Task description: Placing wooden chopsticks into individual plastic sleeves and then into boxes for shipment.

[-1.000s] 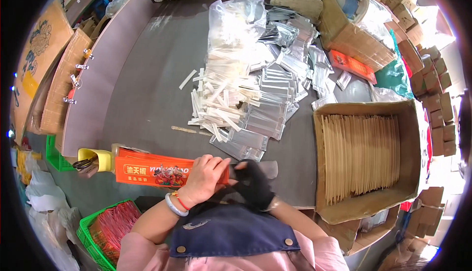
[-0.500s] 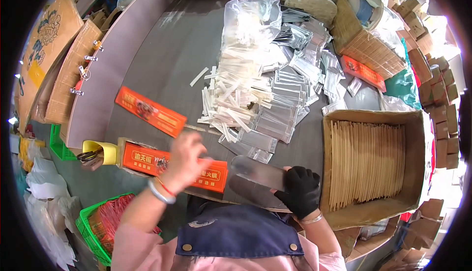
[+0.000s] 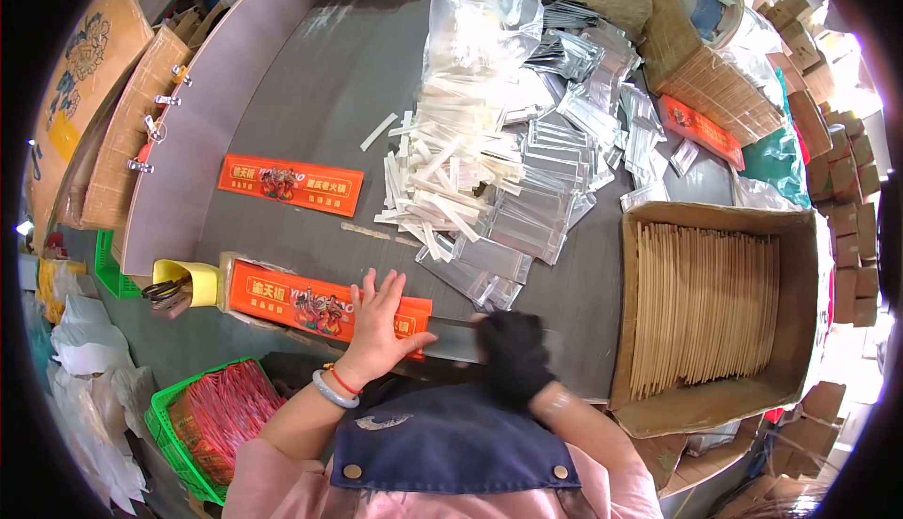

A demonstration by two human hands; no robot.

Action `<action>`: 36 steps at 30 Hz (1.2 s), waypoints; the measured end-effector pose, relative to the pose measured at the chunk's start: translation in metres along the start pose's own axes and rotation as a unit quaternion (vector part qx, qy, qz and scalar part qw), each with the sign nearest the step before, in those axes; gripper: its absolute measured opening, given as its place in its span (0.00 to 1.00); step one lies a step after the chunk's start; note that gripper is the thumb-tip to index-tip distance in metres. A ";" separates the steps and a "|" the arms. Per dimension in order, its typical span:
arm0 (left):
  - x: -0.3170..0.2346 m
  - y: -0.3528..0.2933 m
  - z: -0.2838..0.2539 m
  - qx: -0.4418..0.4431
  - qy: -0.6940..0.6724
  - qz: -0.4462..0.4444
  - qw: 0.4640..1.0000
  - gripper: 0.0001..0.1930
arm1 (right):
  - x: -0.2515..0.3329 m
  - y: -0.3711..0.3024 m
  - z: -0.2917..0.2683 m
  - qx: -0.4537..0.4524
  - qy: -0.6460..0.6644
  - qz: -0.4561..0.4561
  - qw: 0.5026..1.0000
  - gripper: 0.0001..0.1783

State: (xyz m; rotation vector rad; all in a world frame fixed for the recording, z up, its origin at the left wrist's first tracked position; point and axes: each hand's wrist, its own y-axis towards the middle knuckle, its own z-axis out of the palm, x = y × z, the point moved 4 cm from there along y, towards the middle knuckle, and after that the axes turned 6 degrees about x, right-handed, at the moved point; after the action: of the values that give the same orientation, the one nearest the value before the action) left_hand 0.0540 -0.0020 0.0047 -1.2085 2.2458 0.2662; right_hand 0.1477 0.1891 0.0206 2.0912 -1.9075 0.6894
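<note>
My left hand [image 3: 378, 328] lies open, fingers spread, on the right part of a flat orange printed paper sleeve [image 3: 287, 301] at the table's near edge. From the sleeve's right end a thin grey, shiny strip [image 3: 451, 340] reaches toward my right hand [image 3: 513, 348]. That hand, in a black fingerless glove, is closed over the strip and smeared by motion. Whether the strip's left end is inside the sleeve or against it, I cannot tell. Another orange sleeve [image 3: 291, 186] rests farther back, apart from both hands.
Beyond my hands lie a heap of white paper-wrapped strips [image 3: 437, 166] and many clear packets [image 3: 541, 208]. A cardboard box of wooden chopsticks [image 3: 705, 307] stands at right. A yellow holder with scissors [image 3: 188, 284] sits left; a green crate [image 3: 212, 425] stands below.
The farther sleeve has swung from slanted to nearly level. My left hand has come down onto the near sleeve. My right hand has brought the grey strip left to the sleeve's end.
</note>
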 end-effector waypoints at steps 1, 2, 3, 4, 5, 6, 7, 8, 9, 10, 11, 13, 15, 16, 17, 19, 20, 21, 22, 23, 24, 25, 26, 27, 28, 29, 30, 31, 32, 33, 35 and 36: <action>-0.001 0.003 -0.002 0.053 0.016 0.000 0.998 0.42 | 0.005 0.007 0.008 -0.005 -0.002 0.003 1.000 0.37; 0.000 0.007 -0.003 0.107 0.033 0.002 0.994 0.40 | 0.010 0.013 0.011 -0.041 0.017 -0.030 0.999 0.36; 0.006 0.014 -0.007 0.104 0.037 0.006 0.994 0.40 | 0.015 0.018 0.010 -0.076 0.037 -0.067 0.994 0.36; 0.010 0.025 -0.008 0.113 -0.013 0.039 0.993 0.34 | 0.011 0.015 0.004 -0.078 0.035 -0.070 0.994 0.36; 0.012 0.039 -0.008 0.123 -0.062 0.074 0.988 0.29 | -0.003 0.005 -0.014 -0.153 0.049 -0.056 0.985 0.33; 0.012 0.058 -0.008 0.120 -0.065 0.077 0.988 0.29 | -0.022 -0.008 -0.031 -0.226 0.062 -0.043 0.971 0.31; 0.003 0.080 -0.014 0.048 0.025 0.135 0.989 0.21 | -0.052 -0.028 -0.037 -0.238 0.027 0.033 0.970 0.28; -0.005 0.092 -0.019 -0.024 0.116 0.186 0.975 0.15 | -0.083 -0.052 -0.041 -0.248 -0.003 0.107 0.963 0.26; -0.004 0.103 -0.019 -0.025 0.114 0.190 0.975 0.15 | -0.110 -0.079 -0.049 -0.252 0.047 0.288 0.923 0.20; -0.002 0.111 -0.016 0.004 0.137 0.217 0.966 0.10 | -0.146 -0.108 -0.048 -0.209 -0.020 0.397 0.893 0.20; -0.002 0.118 -0.011 0.035 0.161 0.248 0.955 0.06 | -0.139 -0.122 -0.056 -0.273 -0.078 0.474 0.833 0.18; 0.000 0.123 -0.010 0.033 0.168 0.287 0.943 0.03 | -0.163 -0.147 -0.048 -0.239 -0.120 0.477 0.838 0.17; 0.004 0.125 -0.002 0.043 0.209 0.316 0.924 0.03 | -0.170 -0.149 -0.044 -0.159 -0.156 0.498 0.838 0.14; 0.000 0.126 0.000 0.046 0.209 0.320 0.923 0.03 | -0.171 -0.148 -0.040 -0.159 -0.154 0.502 0.836 0.14; -0.006 0.127 0.002 0.040 0.198 0.324 0.924 0.04 | -0.176 -0.148 -0.035 -0.175 -0.136 0.515 0.828 0.14; -0.020 0.126 -0.001 0.051 0.161 0.316 0.934 0.06 | -0.176 -0.146 -0.034 -0.192 -0.116 0.527 0.820 0.13; -0.020 0.124 -0.004 0.052 0.163 0.316 0.933 0.06 | -0.173 -0.143 -0.037 -0.182 -0.109 0.540 0.815 0.13; -0.014 0.123 -0.007 0.070 0.162 0.311 0.934 0.06 | -0.171 -0.142 -0.039 -0.171 -0.101 0.553 0.809 0.13; -0.009 0.121 -0.010 0.088 0.161 0.305 0.934 0.06 | -0.171 -0.141 -0.040 -0.171 -0.099 0.554 0.809 0.13; -0.003 0.120 -0.007 0.089 0.163 0.306 0.934 0.06 | -0.172 -0.141 -0.040 -0.157 -0.110 0.552 0.812 0.13; 0.002 0.120 -0.002 0.095 0.169 0.301 0.934 0.05 | -0.172 -0.139 -0.040 -0.143 -0.121 0.547 0.816 0.14; 0.006 0.118 0.002 0.100 0.175 0.297 0.933 0.04 | -0.172 -0.137 -0.041 -0.143 -0.119 0.546 0.817 0.14; 0.007 0.116 0.003 0.100 0.178 0.296 0.933 0.04 | -0.172 -0.136 -0.041 -0.134 -0.125 0.546 0.817 0.14; 0.003 0.115 0.004 0.099 0.181 0.290 0.935 0.04 | -0.173 -0.135 -0.041 -0.124 -0.134 0.548 0.817 0.14; -0.006 0.117 0.006 0.099 0.181 0.290 0.934 0.05 | -0.174 -0.138 -0.040 -0.127 -0.133 0.553 0.813 0.14; -0.021 0.117 0.006 0.106 0.135 0.289 0.942 0.05 | -0.176 -0.141 -0.037 -0.105 -0.142 0.557 0.811 0.14; -0.035 0.121 0.010 0.108 0.135 0.294 0.940 0.05 | -0.178 -0.142 -0.034 -0.082 -0.150 0.559 0.811 0.14; -0.049 0.126 0.015 0.126 0.073 0.284 0.948 0.06 | -0.176 -0.142 -0.035 -0.084 -0.149 0.561 0.810 0.14; -0.062 0.131 0.021 0.143 0.011 0.274 0.951 0.07 | -0.171 -0.141 -0.037 -0.086 -0.152 0.552 0.815 0.14; -0.075 0.138 0.031 0.144 0.012 0.276 0.950 0.07 | -0.167 -0.140 -0.039 -0.089 -0.155 0.542 0.821 0.14; -0.091 0.152 0.046 0.010 0.068 0.318 0.946 0.12 | -0.170 -0.142 -0.036 -0.102 -0.132 0.538 0.827 0.13; -0.091 0.156 0.053 0.010 0.068 0.322 0.944 0.12 | -0.169 -0.142 -0.037 -0.111 -0.109 0.535 0.830 0.12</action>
State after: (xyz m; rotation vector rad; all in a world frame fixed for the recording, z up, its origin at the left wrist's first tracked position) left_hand -0.0139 0.1733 -0.0008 -0.4521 2.7021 0.4138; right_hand 0.2725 0.3719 -0.0088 0.8187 -3.0615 0.3376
